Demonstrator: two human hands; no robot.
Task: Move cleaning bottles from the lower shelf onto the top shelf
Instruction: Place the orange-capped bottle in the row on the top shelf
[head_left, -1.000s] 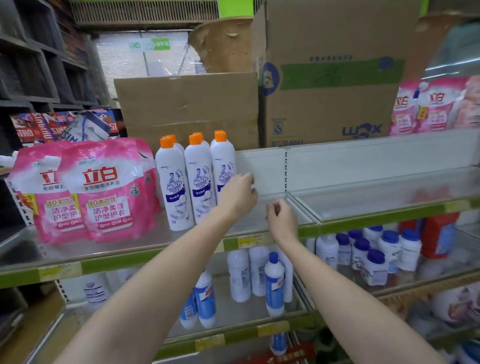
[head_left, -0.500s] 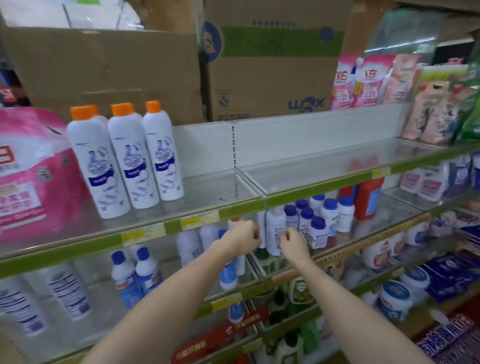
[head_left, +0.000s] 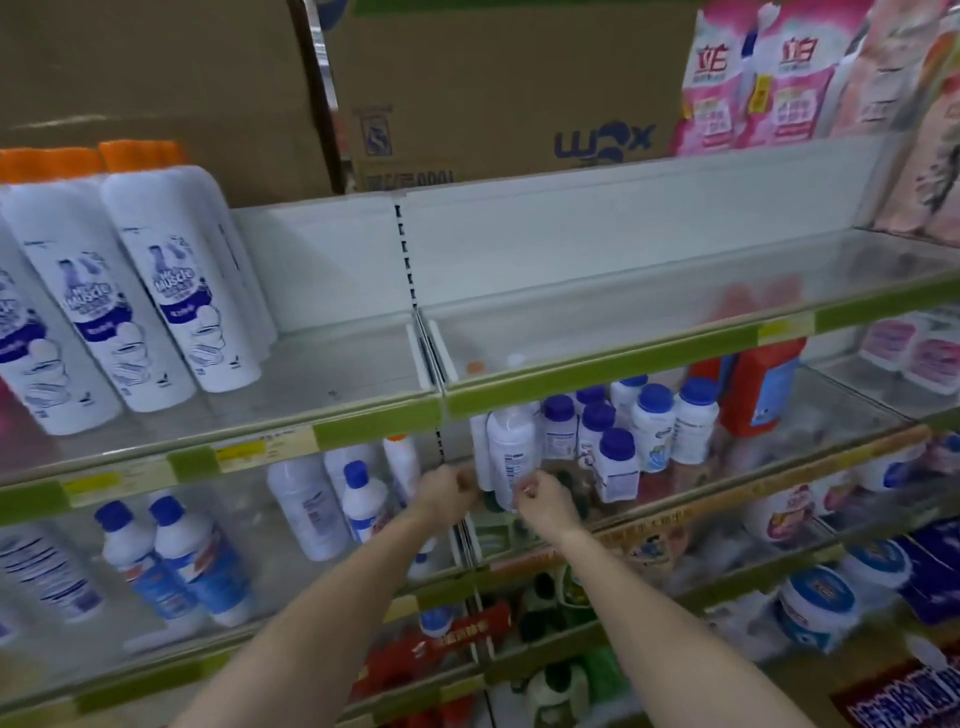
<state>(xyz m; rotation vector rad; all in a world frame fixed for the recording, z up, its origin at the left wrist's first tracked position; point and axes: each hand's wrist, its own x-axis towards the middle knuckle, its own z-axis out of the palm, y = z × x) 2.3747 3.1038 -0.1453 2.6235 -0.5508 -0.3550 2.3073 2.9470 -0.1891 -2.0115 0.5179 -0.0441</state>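
The white cleaning bottle (head_left: 511, 452) stands on the lower shelf (head_left: 675, 512), at the left end of its right section, just behind the front edge and beside the divider; its long axis is nearly upright, with the top leaning a little to the left. It lies directly in front of both hands and slightly above them. The right hand (head_left: 545, 499) is nearer: its curled fingers touch the lower right side of the bottle, though I cannot tell if they already grip it. The left hand (head_left: 447, 491) is curled at the bottle's lower left, near the divider, and seems to hold nothing. The free place on the top shelf (head_left: 597, 376) is straight above, so I judge the lift must first come forward, out from under the green edge.
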